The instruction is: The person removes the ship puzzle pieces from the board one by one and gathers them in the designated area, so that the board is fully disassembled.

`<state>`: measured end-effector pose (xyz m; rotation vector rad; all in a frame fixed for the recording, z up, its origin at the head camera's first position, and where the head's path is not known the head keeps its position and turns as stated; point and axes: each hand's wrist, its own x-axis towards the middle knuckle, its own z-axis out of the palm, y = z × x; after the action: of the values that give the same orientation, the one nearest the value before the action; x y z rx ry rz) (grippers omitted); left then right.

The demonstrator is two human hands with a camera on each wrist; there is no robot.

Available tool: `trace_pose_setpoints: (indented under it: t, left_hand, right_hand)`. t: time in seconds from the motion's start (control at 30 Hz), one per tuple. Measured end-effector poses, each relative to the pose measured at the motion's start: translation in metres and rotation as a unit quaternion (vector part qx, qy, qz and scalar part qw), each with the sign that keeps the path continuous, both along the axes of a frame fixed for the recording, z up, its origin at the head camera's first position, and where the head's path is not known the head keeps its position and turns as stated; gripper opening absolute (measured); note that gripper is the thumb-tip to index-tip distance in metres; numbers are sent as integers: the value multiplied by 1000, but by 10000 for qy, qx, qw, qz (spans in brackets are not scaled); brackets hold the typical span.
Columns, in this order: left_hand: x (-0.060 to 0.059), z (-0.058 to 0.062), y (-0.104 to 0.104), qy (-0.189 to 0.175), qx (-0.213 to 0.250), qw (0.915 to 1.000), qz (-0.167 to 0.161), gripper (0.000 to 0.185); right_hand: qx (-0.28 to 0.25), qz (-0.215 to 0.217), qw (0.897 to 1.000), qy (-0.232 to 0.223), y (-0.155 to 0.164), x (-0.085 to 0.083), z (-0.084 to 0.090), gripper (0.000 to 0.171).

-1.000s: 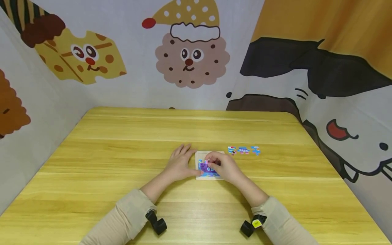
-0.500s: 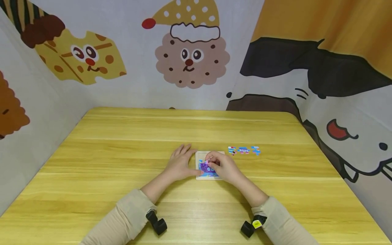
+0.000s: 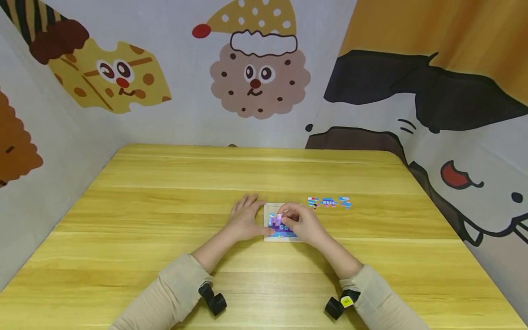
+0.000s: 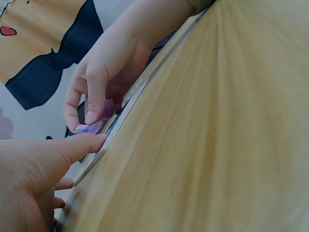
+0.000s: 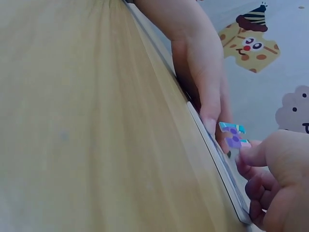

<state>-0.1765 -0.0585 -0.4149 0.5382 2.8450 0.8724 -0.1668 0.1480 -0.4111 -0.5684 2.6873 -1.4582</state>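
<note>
We were fitting a puzzle piece (image 5: 233,135); our right hand (image 3: 303,224) pinched it in its fingers above the puzzle tray (image 3: 270,237) mid-bench; our left hand (image 3: 243,219), fingers flat, steadied the tray's left edge; next, we judged, came aligning and pressing it down.

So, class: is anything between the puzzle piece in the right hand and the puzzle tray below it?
Nothing visible. The right hand pinches the puzzle piece above the puzzle tray; the left hand holds the tray's edge.
</note>
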Motion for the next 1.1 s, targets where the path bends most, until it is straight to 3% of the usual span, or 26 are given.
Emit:
trace_pose_setpoints:
  t: [0.23,0.47,0.77,1.1]
  left_hand:
    - [0,-1,-3,84,-28,10000,4,89]
    - [3,0,-4,157,-26,9998,-80,90]
    - [4,-2,-3,199,-115,9996,-136,89]
    - [2,-5,-5,222,-137,9996,-145,89]
  right_hand:
    - [-371,15,9992,-136,11,-2,8,16]
    - [-595,-64,9979,-242,17,10,36,16]
    - [-715,-418,9964,-160,36,-7,12,14]
    - [-568,-640,9963,-81,60,-5,11,12]
